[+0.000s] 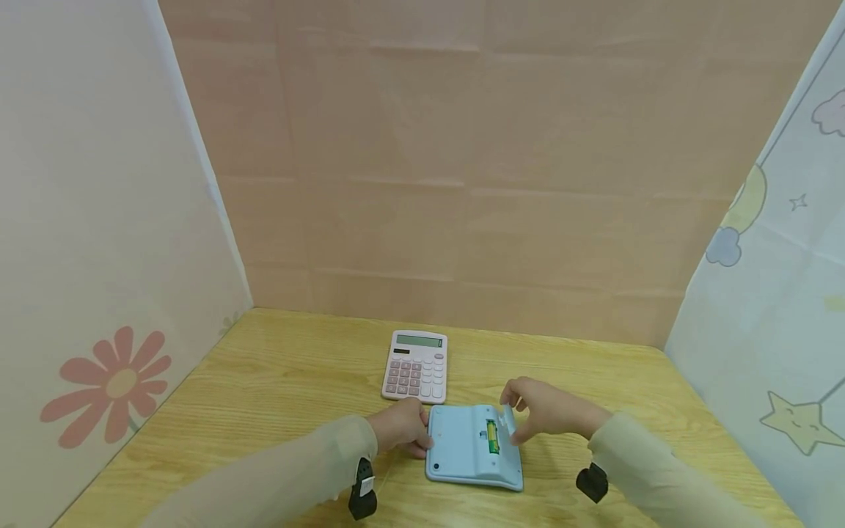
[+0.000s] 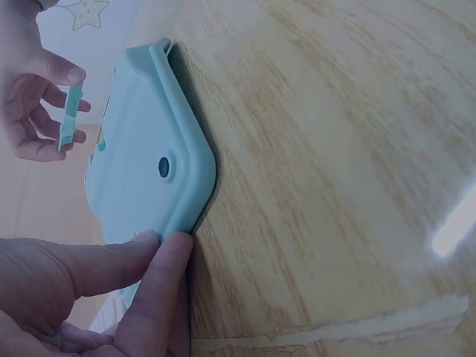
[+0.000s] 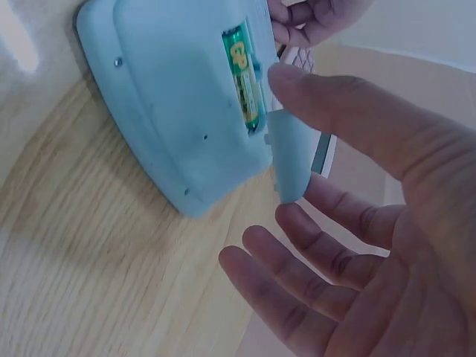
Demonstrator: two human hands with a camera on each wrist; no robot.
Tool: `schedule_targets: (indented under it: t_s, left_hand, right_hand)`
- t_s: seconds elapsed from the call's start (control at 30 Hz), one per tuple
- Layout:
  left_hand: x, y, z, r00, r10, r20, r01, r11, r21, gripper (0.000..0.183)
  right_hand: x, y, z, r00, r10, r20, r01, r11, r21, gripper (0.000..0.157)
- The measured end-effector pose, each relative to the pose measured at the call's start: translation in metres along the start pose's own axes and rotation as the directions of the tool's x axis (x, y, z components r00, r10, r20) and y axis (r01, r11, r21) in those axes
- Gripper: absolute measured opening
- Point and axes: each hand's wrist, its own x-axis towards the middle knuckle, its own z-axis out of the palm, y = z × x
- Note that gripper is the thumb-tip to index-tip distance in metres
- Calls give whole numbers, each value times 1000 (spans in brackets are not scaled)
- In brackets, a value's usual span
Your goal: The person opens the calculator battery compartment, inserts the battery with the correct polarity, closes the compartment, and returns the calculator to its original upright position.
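A light blue calculator lies face down on the table, its battery bay uncovered with a green battery inside. My left hand pinches the calculator's left edge between thumb and fingers, seen close in the left wrist view. Just above the bay, my right hand holds the small blue battery cover between thumb and fingertips, apart from the calculator. The left wrist view also has this cover, edge-on. The calculator's keys and display face the table and are hidden.
Behind the blue calculator lies a pink calculator, face up. The wooden table meets a tan backdrop, with patterned cloth at both sides. A torn pale strip is stuck on the tabletop near my left hand.
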Motion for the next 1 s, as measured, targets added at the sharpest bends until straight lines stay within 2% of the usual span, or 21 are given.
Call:
schedule_targets:
  t_s: [0.27,0.6,1.0]
  left_hand:
    - [0,1,0,1000,-2,-3,2,1000,5,23]
    - [3,1,2,1000,-22,-14,22,1000,22,25]
    - [7,1,3,1000,-23,-15,24,999,31,23]
  right_hand:
    - [2,-7,9,999,-30,-13,30,999,23,49]
    - [8,-3,23,999,-43,2,42,997,67,50]
    - [12,5,26,998,-55,24,52,993,106,50]
